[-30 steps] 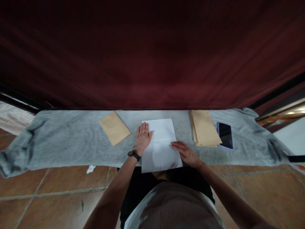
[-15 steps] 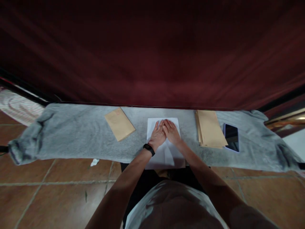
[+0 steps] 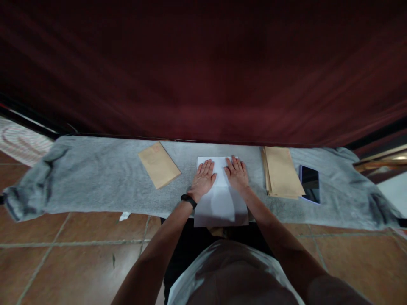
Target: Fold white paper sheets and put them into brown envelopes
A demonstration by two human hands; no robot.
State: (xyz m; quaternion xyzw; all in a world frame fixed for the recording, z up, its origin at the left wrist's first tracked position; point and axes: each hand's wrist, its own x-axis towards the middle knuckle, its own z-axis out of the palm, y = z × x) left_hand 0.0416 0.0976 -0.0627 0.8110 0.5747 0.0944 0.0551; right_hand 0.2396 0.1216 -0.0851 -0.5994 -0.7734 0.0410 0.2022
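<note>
White paper (image 3: 221, 207) lies on the grey cloth in front of me, its near end reaching over the cloth's front edge. My left hand (image 3: 204, 178) rests flat on the paper's left side, with a black band on the wrist. On the right side of the sheet, my right hand (image 3: 237, 173) lies flat with its fingers spread. A gap of bare paper shows between the two hands. Left of them is a brown envelope (image 3: 159, 165), lying askew. To the right sits a stack of brown envelopes (image 3: 282, 171).
A phone (image 3: 309, 184) lies beside the envelope stack, partly under its corner. Grey cloth (image 3: 104, 178) covers the long narrow surface. Behind it hangs a dark red curtain (image 3: 210, 84). A white scrap (image 3: 125, 216) is on the tiled floor at the left.
My hands were together near the middle of the paper's far part. They have moved apart, the left to the left and the right to the right.
</note>
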